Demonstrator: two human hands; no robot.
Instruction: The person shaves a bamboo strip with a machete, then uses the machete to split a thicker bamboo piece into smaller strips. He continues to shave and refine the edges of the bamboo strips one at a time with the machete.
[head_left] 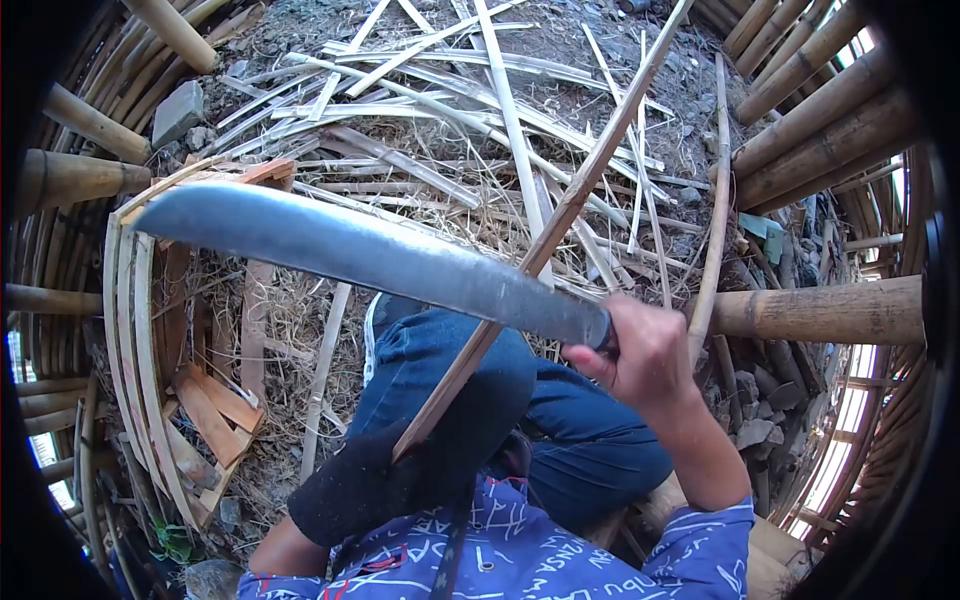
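A machete (330, 240) with a long, broad steel blade stretches leftward across the view. My right hand (645, 350), bare, is closed round its handle. A dark glove covers my left hand (365, 480), which is closed on the lower end of a long brown split-wood strip (590, 180). From there the strip slants up to the top right, and the blade overlaps it near mid-length. My legs in blue jeans (440, 375) are bent beneath the blade and strip.
Pale split strips (510, 130) lie crisscrossed on the littered ground ahead. At left is a curved bundle of slats (135, 330) beside short wood pieces (215, 410). Bamboo poles (820, 310) stick in from both sides. A grey block (178, 113) sits at upper left.
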